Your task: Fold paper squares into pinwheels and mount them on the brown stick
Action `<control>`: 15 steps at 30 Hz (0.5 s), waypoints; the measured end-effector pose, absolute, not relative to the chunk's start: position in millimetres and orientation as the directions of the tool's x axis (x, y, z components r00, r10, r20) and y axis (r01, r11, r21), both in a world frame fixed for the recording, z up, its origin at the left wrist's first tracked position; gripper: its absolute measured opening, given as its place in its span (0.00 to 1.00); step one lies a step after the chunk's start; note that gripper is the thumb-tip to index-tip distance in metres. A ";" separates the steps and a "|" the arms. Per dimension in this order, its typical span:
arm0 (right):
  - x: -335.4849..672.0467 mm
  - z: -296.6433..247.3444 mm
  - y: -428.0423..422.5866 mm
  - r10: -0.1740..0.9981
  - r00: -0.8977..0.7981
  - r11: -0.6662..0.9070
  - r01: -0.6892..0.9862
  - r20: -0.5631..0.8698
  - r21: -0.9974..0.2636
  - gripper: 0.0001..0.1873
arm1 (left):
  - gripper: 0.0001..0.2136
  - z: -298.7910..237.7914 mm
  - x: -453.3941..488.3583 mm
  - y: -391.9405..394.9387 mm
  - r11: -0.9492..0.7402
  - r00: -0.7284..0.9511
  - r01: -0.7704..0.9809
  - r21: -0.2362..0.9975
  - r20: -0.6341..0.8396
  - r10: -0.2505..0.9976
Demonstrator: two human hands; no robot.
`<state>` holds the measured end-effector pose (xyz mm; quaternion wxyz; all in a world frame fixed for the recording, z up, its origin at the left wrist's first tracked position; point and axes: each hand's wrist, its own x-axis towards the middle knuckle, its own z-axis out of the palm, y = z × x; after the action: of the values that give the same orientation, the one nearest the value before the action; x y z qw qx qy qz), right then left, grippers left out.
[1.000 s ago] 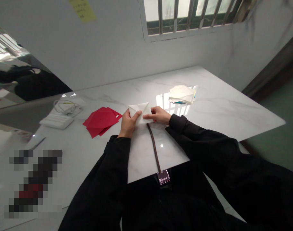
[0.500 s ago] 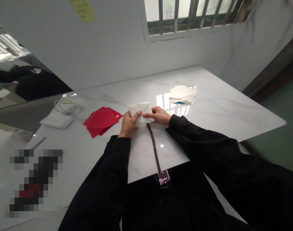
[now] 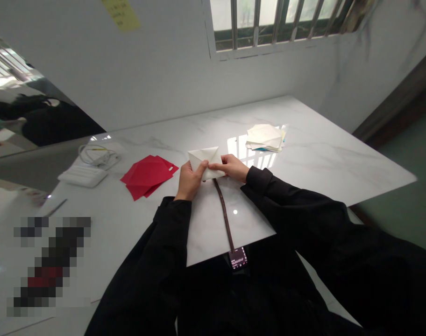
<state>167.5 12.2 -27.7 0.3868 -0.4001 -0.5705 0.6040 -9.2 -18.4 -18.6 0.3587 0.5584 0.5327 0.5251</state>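
Observation:
Both hands hold a white paper envelope (image 3: 206,154) with a pointed flap above the marble-patterned table (image 3: 304,163). My left hand (image 3: 191,179) grips its left side, thumb on the front face and fingers behind. From the right, my right hand (image 3: 232,167) pinches the envelope, its thumb or forefinger pressed to the front near the left thumb. The fingers behind the paper are hidden. A stack of red envelopes (image 3: 148,175) lies left of my left hand. Beyond my right hand rests a pile of cream-white envelopes (image 3: 264,136), a bit of blue showing under it.
A thin brown stick-like strip (image 3: 224,212) runs from below the envelope to the near table edge, by a small lit screen (image 3: 238,259). A white box-like device (image 3: 83,176) and a coiled white cable (image 3: 97,155) lie at left. A barred window (image 3: 276,25) is behind.
My left hand and the envelope have shifted very slightly to the right. My right hand and the things on the table look unchanged.

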 end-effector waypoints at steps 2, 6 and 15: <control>167.8 -27.8 12.0 0.921 -0.388 -0.044 -0.007 -0.038 -0.999 0.12 | 0.23 -18.2 -8.5 -18.9 -0.152 -0.113 0.210 0.966 0.179 0.977; 168.1 -27.8 12.0 0.921 -0.387 -0.038 -0.001 -0.034 -0.999 0.13 | 0.21 -17.6 -8.3 -19.1 -0.143 -0.106 0.190 0.971 0.165 0.981; 168.0 -29.4 13.2 0.925 -0.379 -0.034 -0.020 -0.024 -0.999 0.18 | 0.22 -19.6 -10.6 -18.0 -0.154 -0.101 0.165 0.974 0.172 0.980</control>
<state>168.0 13.2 -29.4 0.3931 -0.3949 -0.5731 0.6009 -10.6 -18.0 -19.6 0.3866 0.5476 0.5229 0.5266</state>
